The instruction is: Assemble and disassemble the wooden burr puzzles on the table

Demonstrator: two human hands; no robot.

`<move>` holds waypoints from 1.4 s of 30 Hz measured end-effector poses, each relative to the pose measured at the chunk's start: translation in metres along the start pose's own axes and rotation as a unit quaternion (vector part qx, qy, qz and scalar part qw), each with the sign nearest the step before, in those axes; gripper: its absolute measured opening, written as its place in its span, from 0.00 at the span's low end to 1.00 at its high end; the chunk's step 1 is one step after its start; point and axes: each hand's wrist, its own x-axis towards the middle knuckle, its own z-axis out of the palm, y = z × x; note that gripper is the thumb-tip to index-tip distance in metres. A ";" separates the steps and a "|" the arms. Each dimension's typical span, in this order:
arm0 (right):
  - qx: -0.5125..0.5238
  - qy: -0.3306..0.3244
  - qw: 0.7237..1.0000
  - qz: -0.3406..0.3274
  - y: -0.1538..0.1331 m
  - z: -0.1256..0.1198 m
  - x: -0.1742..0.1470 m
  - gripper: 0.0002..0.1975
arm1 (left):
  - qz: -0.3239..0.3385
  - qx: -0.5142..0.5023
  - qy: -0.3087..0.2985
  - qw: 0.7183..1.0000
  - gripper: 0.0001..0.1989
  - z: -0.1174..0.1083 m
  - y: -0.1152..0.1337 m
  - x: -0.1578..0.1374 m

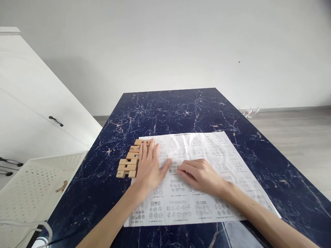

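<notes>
Both hands lie flat and ungripping on the printed instruction sheet (201,172): left hand (149,168) beside the wooden puzzle blocks (130,160), right hand (200,175) mid-sheet.

The left hand (149,166) lies flat, palm down, fingers stretched forward and close together, thumb splayed out to the right; its bare forearm runs back toward the lower left. The right hand (199,175) rests palm down too, turned leftward, its fingers loosely curled with the tips close to the left thumb, and its bare forearm stretches away to the lower right corner.
</notes>
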 end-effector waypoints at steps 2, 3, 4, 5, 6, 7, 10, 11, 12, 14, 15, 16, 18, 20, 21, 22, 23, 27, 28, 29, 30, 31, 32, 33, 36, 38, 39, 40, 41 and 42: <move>0.005 0.005 1.000 0.004 0.000 0.000 0.000 0.16 | 0.015 -0.009 -0.006 1.000 0.37 -0.001 0.002 -0.001; 0.006 0.007 1.000 0.006 -0.001 0.000 0.000 0.16 | 0.023 -0.014 -0.011 1.000 0.37 -0.001 0.003 -0.001; 0.006 0.009 1.000 0.009 -0.001 0.000 0.000 0.17 | 0.031 -0.018 -0.016 0.999 0.37 -0.002 0.005 -0.002; 0.008 0.010 1.000 0.013 -0.001 0.000 0.001 0.17 | 0.040 -0.022 -0.022 0.999 0.37 -0.003 0.007 -0.003; 0.012 0.011 1.000 0.019 -0.001 0.001 0.001 0.17 | 0.050 -0.027 -0.027 0.998 0.36 -0.004 0.009 -0.003; 0.018 0.014 0.999 0.025 -0.001 0.001 0.001 0.17 | 0.063 -0.032 -0.031 0.997 0.36 -0.005 0.011 -0.004; 0.038 0.035 0.998 0.047 -0.001 0.001 0.002 0.17 | 0.106 -0.051 -0.050 0.992 0.35 -0.010 0.018 -0.006; 0.041 0.047 0.996 0.057 -0.001 0.001 0.002 0.17 | 0.119 -0.057 -0.059 0.989 0.35 -0.012 0.020 -0.006; 0.041 0.060 0.995 0.069 -0.001 0.001 0.002 0.17 | 0.130 -0.064 -0.069 0.987 0.35 -0.014 0.022 -0.007; 0.042 0.088 0.991 0.093 -0.001 0.000 0.003 0.16 | 0.153 -0.081 -0.090 0.981 0.36 -0.019 0.027 -0.007; 0.045 0.101 0.988 0.104 -0.001 0.000 0.003 0.16 | 0.166 -0.091 -0.102 0.976 0.37 -0.021 0.029 -0.007; 0.049 0.111 0.986 0.113 -0.002 -0.001 0.003 0.15 | 0.181 -0.103 -0.115 0.971 0.38 -0.024 0.031 -0.006; 0.058 0.126 0.982 0.129 -0.003 -0.003 0.004 0.14 | 0.215 -0.128 -0.145 0.957 0.40 -0.029 0.035 -0.006; 0.064 0.139 0.978 0.143 -0.004 -0.005 0.004 0.13 | 0.250 -0.155 -0.175 0.940 0.39 -0.034 0.038 -0.005; 0.066 0.145 0.976 0.149 -0.004 -0.005 0.004 0.13 | 0.264 -0.169 -0.185 0.932 0.38 -0.036 0.039 -0.005; 0.067 0.149 0.975 0.153 -0.004 -0.005 0.005 0.12 | 0.273 -0.182 -0.186 0.926 0.36 -0.036 0.039 -0.005; 0.068 0.152 0.974 0.154 -0.004 -0.005 0.005 0.11 | 0.274 -0.192 -0.178 0.925 0.34 -0.037 0.040 -0.005; 0.056 0.173 0.974 0.135 0.000 -0.004 0.005 0.08 | 0.200 -0.193 -0.073 0.958 0.28 -0.031 0.036 -0.004; 0.054 0.177 0.974 0.129 0.001 -0.004 0.006 0.07 | 0.175 -0.182 -0.046 0.966 0.29 -0.029 0.035 -0.004; 0.053 0.180 0.975 0.123 0.002 -0.004 0.006 0.06 | 0.153 -0.170 -0.026 0.973 0.32 -0.027 0.033 -0.003; 0.054 0.177 0.976 0.117 0.003 -0.004 0.006 0.06 | 0.135 -0.159 -0.011 0.978 0.35 -0.025 0.031 -0.003; 0.056 0.170 0.977 0.111 0.004 -0.004 0.006 0.06 | 0.120 -0.148 -0.003 0.982 0.39 -0.022 0.029 -0.003; 0.058 0.161 0.980 0.106 0.005 -0.003 0.006 0.07 | 0.109 -0.138 -0.001 0.985 0.42 -0.020 0.027 -0.004; 0.060 0.150 0.982 0.102 0.005 -0.003 0.005 0.08 | 0.099 -0.128 -0.002 0.987 0.45 -0.018 0.025 -0.004; 0.064 0.117 0.987 0.093 0.005 -0.001 0.004 0.14 | 0.083 -0.107 -0.014 0.991 0.49 -0.015 0.020 -0.005; 0.059 0.101 0.990 0.080 0.005 0.000 0.004 0.17 | 0.081 -0.105 -0.024 0.991 0.52 -0.014 0.017 -0.004; 0.053 0.095 0.991 0.072 0.006 0.001 0.003 0.19 | 0.084 -0.109 -0.032 0.990 0.54 -0.015 0.015 -0.004; 0.046 0.090 0.993 0.065 0.006 0.001 0.003 0.22 | 0.087 -0.112 -0.041 0.989 0.55 -0.016 0.013 -0.003; 0.038 0.085 0.994 0.057 0.007 0.001 0.003 0.24 | 0.091 -0.116 -0.049 0.988 0.55 -0.018 0.011 -0.001; 0.031 0.078 0.995 0.049 0.007 0.002 0.003 0.26 | 0.095 -0.119 -0.056 0.987 0.55 -0.019 0.009 0.000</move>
